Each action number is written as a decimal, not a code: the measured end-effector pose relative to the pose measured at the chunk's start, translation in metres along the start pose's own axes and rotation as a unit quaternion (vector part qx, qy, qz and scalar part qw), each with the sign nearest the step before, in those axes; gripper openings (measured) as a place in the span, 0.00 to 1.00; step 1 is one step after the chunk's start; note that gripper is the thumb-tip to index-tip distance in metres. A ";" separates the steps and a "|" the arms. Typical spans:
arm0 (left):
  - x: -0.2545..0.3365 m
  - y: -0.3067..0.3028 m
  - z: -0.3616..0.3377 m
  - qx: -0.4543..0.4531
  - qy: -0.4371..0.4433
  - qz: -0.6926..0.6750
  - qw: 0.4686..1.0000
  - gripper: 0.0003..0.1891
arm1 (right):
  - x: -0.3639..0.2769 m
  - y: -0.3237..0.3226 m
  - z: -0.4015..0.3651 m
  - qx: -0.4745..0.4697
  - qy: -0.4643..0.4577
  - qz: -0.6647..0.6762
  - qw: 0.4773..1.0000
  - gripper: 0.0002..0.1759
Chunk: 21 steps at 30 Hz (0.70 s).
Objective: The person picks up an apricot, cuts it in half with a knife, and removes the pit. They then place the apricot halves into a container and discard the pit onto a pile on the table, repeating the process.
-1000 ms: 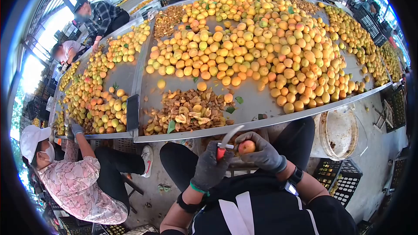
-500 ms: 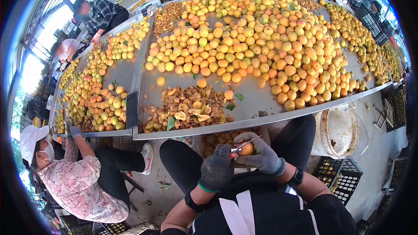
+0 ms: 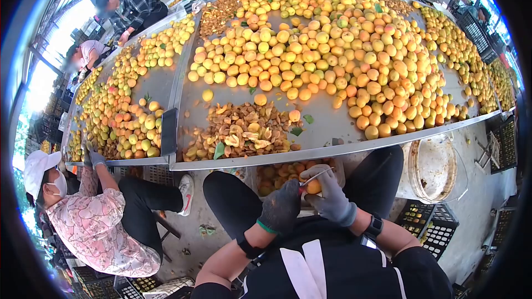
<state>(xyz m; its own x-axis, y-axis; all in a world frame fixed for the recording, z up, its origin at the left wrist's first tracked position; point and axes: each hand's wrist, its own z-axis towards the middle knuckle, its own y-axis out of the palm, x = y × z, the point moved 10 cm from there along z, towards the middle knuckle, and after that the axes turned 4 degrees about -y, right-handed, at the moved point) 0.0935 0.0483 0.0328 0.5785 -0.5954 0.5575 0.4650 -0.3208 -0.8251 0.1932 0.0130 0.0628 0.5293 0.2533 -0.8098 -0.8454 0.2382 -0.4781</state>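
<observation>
Below the table edge, my left hand [image 3: 281,208], in a dark glove with a green cuff, is closed round the handle of a small knife [image 3: 317,175]. The blade points up and right, across an apricot [image 3: 313,187]. My right hand [image 3: 332,200], in a grey glove, grips that apricot between its fingers. Just behind my hands, a bin [image 3: 267,180] of apricots sits between my knees. On the metal table are a large heap of whole apricots [image 3: 382,72] and a pile of split ones [image 3: 249,133] with green leaves.
A metal rim [image 3: 266,161] runs along the table's near edge. A dark phone-like slab [image 3: 169,132] lies on the divider. A white bucket [image 3: 432,169] and black crates [image 3: 426,227] stand at right. A co-worker in a white cap [image 3: 91,210] sits at left; others work across the table.
My hands have shifted slightly, with the knife and apricot moving up a little. The view has tilted slightly, and the co-workers at the far left have moved a little.
</observation>
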 end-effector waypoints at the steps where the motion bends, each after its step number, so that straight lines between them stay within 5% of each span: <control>1: -0.009 0.009 0.000 -0.020 -0.022 -0.031 0.999 0.12 | 0.002 0.003 0.000 -0.009 -0.008 -0.028 1.000 0.25; 2: -0.018 0.018 0.002 -0.039 -0.043 -0.063 0.996 0.13 | 0.005 0.002 0.000 -0.009 -0.009 -0.031 0.999 0.25; 4: -0.031 0.021 0.006 -0.018 -0.067 -0.130 0.989 0.16 | 0.050 0.032 -0.016 -0.085 0.241 0.332 0.908 0.24; 5: -0.041 0.020 0.007 0.001 -0.089 -0.194 0.977 0.20 | 0.054 0.029 -0.015 -0.084 0.240 0.331 0.909 0.24; 6: -0.041 0.014 0.009 -0.001 -0.086 -0.195 0.977 0.20 | 0.058 0.030 -0.014 -0.025 0.265 0.526 0.808 0.24; 7: -0.051 0.002 0.009 0.015 -0.134 -0.337 0.932 0.25 | 0.059 0.028 -0.012 0.036 0.274 0.693 0.666 0.23; 8: -0.059 -0.007 0.011 0.030 -0.178 -0.471 0.863 0.30 | 0.059 0.022 -0.011 0.038 0.291 0.713 0.636 0.24; 11: -0.038 -0.046 0.017 -0.030 -0.168 -0.371 0.913 0.39 | 0.059 0.010 -0.004 0.025 0.252 0.718 0.649 0.29; 12: -0.033 -0.053 0.019 -0.003 -0.105 -0.311 0.945 0.41 | 0.060 0.008 -0.002 0.025 0.252 0.717 0.650 0.29; 14: -0.022 -0.053 0.015 0.008 -0.053 -0.248 0.967 0.41 | 0.047 -0.009 0.011 0.008 0.152 0.651 0.744 0.28; 15: -0.005 -0.060 0.013 0.019 -0.002 -0.184 0.983 0.40 | 0.040 -0.012 0.014 0.009 0.150 0.651 0.744 0.28; 17: -0.006 -0.051 0.008 -0.033 -0.075 -0.207 0.975 0.39 | 0.027 -0.024 0.018 0.012 0.157 0.536 0.829 0.30; 21: 0.005 -0.058 0.002 0.032 -0.028 -0.146 0.988 0.33 | 0.026 -0.020 0.017 -0.027 0.157 0.533 0.831 0.31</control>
<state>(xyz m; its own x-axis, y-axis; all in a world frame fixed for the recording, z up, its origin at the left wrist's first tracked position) 0.0711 0.0654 0.0842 0.4479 -0.4420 0.7772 0.6581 -0.4255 -0.6212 0.2254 0.0307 0.0576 -0.5601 0.0352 -0.8277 -0.8283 -0.0086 0.5602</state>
